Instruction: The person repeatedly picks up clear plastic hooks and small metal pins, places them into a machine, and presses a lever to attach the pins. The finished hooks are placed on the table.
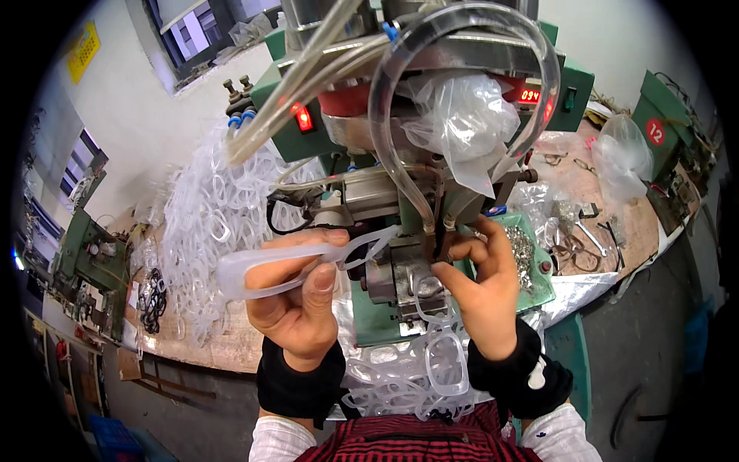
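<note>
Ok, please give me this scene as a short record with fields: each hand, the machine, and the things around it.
left hand: the left hand grips a clear plastic strap piece, its far end toward the machine
right hand: the right hand has its fingertips at the machine's work point
machine: green bench machine with clear hoses and a red lit indicator
left of machine: pile of clear plastic loops
right of machine: green tray of small metal parts
near the body: clear loops below the hands

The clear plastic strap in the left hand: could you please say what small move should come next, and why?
Probably slide the clear plastic strap rightward so its tip seats under the machine head: the left hand holds it short of there, where the right hand's fingertips wait.
</note>
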A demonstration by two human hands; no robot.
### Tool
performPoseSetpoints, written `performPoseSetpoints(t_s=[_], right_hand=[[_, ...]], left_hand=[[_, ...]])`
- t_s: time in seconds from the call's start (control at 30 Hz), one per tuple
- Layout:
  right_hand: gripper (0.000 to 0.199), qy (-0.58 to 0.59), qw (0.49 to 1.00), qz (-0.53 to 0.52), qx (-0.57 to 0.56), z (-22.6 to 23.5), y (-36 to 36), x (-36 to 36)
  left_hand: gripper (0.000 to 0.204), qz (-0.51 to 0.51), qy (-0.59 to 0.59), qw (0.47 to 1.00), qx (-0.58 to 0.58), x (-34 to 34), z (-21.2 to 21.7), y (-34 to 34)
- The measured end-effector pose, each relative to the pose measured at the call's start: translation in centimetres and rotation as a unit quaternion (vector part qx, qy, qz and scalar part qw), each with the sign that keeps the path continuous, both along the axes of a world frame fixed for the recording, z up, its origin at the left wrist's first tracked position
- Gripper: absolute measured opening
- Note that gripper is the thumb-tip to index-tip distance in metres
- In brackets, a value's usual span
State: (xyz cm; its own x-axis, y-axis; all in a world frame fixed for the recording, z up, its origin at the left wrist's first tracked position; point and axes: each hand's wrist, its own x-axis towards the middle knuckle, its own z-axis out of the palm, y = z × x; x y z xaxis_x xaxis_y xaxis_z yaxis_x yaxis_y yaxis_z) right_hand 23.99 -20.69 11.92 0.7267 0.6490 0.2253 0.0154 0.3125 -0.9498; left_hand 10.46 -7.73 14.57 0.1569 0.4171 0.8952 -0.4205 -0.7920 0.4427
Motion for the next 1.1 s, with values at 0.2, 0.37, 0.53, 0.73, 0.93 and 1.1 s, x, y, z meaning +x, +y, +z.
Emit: performPoseSetpoints(t_s=[0.2, 0.37, 0.53, 0.73, 0.93, 1.1], right_hand=[[0.045, -0.335, 0.935, -0.095, -0.071, -1.3, -2.4, -1.5], [0.029, -0.491, 0.786, -0.233, -0.297, -9.3, -4.8, 7.3], [0.024, -0.469, 0.792, -0.23, -0.316, -11.5, -6.0, 9.8], [0.017, -0.599, 0.754, -0.076, -0.259, -9.6, -2.7, 9.5], [0.015, -0.51, 0.805, -0.189, -0.238, -9.6, -3.5, 10.5], [0.016, -0.238, 0.933, -0.192, -0.19, -11.7, -4.7, 10.5]], left_hand=[[0.029, -0.117, 0.122, 0.973, 0.154, -0.5, -2.4, 0.1], [0.027, -0.095, 0.208, 0.937, 0.264, 0.9, -4.7, -2.4], [0.029, -0.096, 0.227, 0.936, 0.251, 1.0, -5.7, -2.7], [0.03, -0.109, 0.252, 0.934, 0.229, 0.1, -5.4, -2.7], [0.034, 0.027, 0.258, 0.949, 0.182, -3.9, -8.0, -5.6], [0.025, 0.43, 0.24, 0.87, -0.035, -8.8, -6.2, 0.1]])
